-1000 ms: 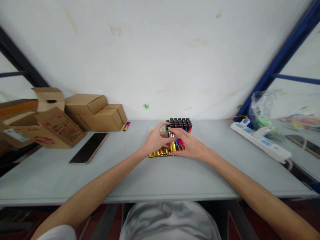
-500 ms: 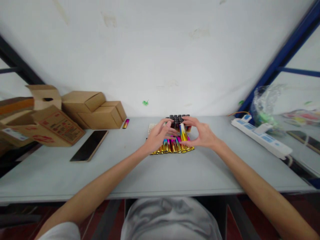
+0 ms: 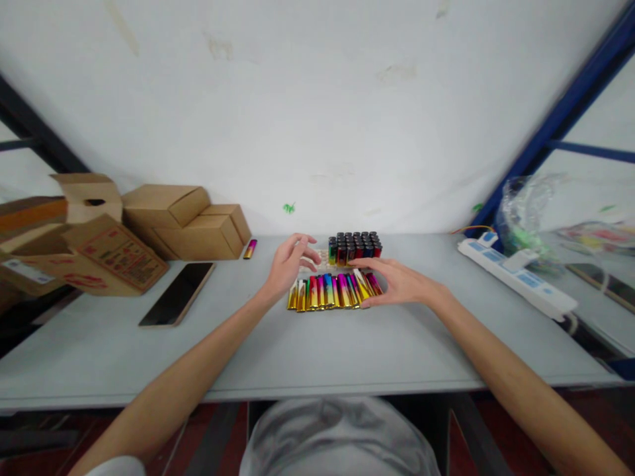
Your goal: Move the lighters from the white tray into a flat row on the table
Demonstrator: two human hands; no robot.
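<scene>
The row of lighters point(image 3: 331, 292) is flanked by the left hand point(image 3: 289, 264), open, and right hand point(image 3: 399, 281), open. Its right end is partly hidden by fingers point(image 3: 370, 264).

Bare forearms and a pale grey top

Both arms are seen bare from wrist to above the elbow. A short white sleeve edge is seen at the left upper arm. A light grey, creased shirt is worn. No rings, watch or gloves are seen on the left hand point(image 3: 286, 266) or right hand point(image 3: 401, 283).
</scene>
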